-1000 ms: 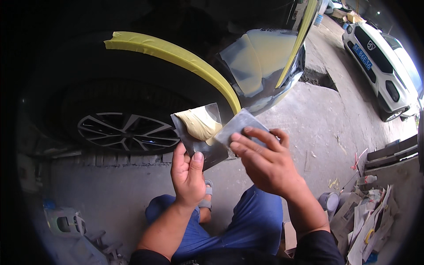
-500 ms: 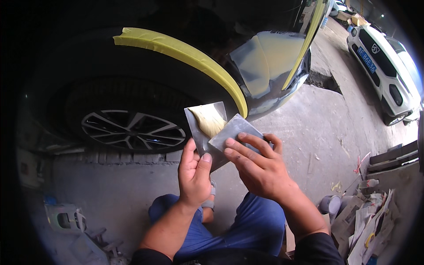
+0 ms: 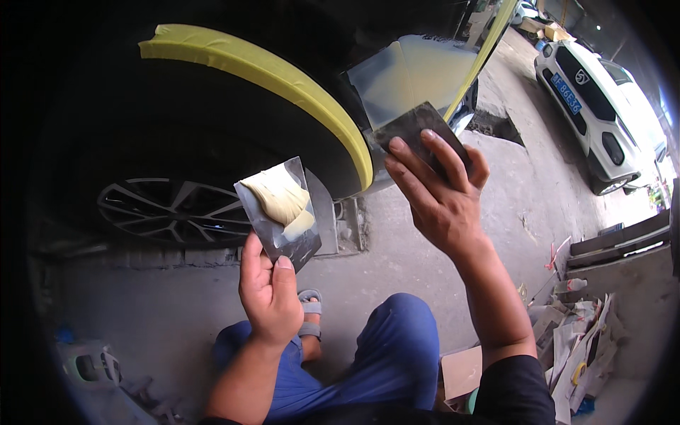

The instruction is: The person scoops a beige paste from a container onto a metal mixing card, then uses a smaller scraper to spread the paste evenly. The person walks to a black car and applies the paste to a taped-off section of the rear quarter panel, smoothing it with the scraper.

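My left hand (image 3: 273, 297) grips the lower end of a flat grey plate, like a putty spreader (image 3: 303, 244), between thumb and fingers. A smooth mound of cream-coloured filler putty (image 3: 280, 198) lies on its upper part. In my right hand (image 3: 446, 205) is a dark square spreader (image 3: 425, 131), fingers laid across its face and its far edge raised toward the car's corner. Beyond it, a filler-covered patch (image 3: 407, 74) with pale yellow and grey areas shows on the dark car's body. Yellow masking tape (image 3: 283, 74) runs along the wheel arch.
Below the arch sits a dark wheel with a spoked rim (image 3: 173, 209). A white car (image 3: 591, 106) is parked at the right. Scrap paper and card (image 3: 577, 354) are heaped at the lower right, near a plastic bottle (image 3: 570, 285). A pale stool (image 3: 92, 365) stands lower left.
My right hand has lifted its spreader off the putty plate and moved up and right toward the patch. The left hand with the plate has shifted left in the picture, and the view has turned somewhat.
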The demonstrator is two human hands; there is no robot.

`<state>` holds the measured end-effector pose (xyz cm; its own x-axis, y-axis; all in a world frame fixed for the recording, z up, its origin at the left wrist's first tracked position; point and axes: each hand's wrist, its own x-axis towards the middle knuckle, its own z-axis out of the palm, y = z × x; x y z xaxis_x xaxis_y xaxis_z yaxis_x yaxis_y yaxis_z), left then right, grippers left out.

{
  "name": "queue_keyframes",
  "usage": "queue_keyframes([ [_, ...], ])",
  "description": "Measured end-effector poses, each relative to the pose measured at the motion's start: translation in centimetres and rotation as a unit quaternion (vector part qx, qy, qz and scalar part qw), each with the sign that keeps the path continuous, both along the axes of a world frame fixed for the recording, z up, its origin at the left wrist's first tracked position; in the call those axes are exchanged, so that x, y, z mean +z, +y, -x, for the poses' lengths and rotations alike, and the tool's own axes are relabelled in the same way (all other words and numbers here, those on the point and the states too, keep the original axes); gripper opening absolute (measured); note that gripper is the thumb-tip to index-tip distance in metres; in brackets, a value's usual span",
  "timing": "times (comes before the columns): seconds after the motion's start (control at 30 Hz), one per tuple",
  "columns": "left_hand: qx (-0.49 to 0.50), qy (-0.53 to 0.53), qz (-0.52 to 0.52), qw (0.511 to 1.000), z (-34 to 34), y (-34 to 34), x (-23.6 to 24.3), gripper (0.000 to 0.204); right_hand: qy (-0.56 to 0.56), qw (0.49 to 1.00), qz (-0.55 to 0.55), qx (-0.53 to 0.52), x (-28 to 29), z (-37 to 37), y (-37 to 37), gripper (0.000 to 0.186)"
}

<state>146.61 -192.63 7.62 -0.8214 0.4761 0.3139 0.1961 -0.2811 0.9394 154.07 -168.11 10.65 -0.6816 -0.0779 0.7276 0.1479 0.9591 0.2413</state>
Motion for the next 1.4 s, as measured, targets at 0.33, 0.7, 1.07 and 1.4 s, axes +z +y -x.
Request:
queue_keyframes([
  [0.33,0.008,-0.057,0.012,0.998,0.0,-0.9,0.4,0.054,-0.023,0.999,-0.037,0.01,-0.9,1.2,1.5,0.04],
  [0.7,-0.007,-0.027,-0.007,1.0,0.6,-1.1,-0.2,0.057,0.004,0.999,-0.046,0.005,-1.3,1.2,0.8,0.033],
  [1.07,-0.019,-0.032,-0.014,0.999,0.6,-1.0,-0.4,0.057,-0.019,0.999,-0.047,0.01,-3.5,-0.2,2.0,0.033],
  [1.4,0.044,-0.027,-0.004,0.999,0.5,-0.3,-0.3,0.048,-0.121,0.963,-0.212,0.111,3.4,-0.6,4.2,0.017],
])
